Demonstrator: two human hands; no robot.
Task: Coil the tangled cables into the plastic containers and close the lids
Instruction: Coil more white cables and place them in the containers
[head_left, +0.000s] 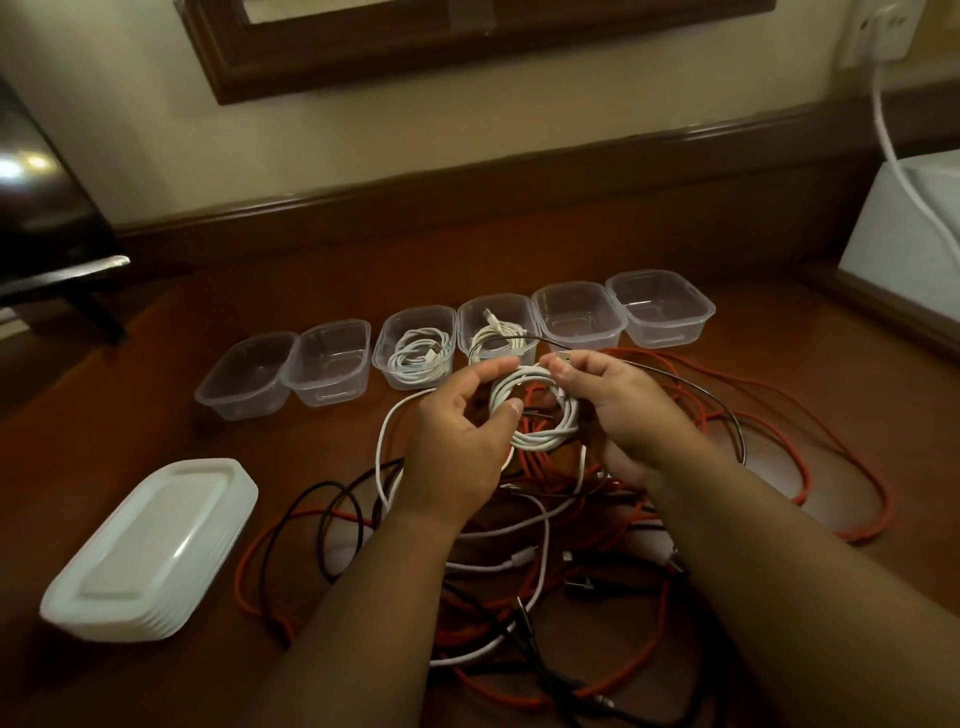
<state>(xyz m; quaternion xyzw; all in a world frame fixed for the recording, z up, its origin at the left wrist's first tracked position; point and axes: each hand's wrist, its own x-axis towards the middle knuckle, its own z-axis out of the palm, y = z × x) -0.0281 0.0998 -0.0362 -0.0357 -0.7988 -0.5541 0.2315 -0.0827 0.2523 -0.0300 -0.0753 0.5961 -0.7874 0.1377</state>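
Observation:
Both my hands hold a white cable coil (540, 415) above the tangle. My left hand (457, 447) grips the coil's left side between thumb and fingers. My right hand (623, 410) pinches the cable's plug end at the coil's top right. A row of several clear plastic containers (332, 364) stands behind my hands. One container (415, 348) holds a coiled white cable, and its right neighbour (496, 325) holds another white cable. A pile of tangled orange, black and white cables (571, 545) lies on the wooden table under my arms.
A stack of white lids (150, 545) sits at the front left of the table (156, 415). A white box (904, 228) with a white power cord stands at the far right. A dark object (47, 218) is at the far left, near the wall.

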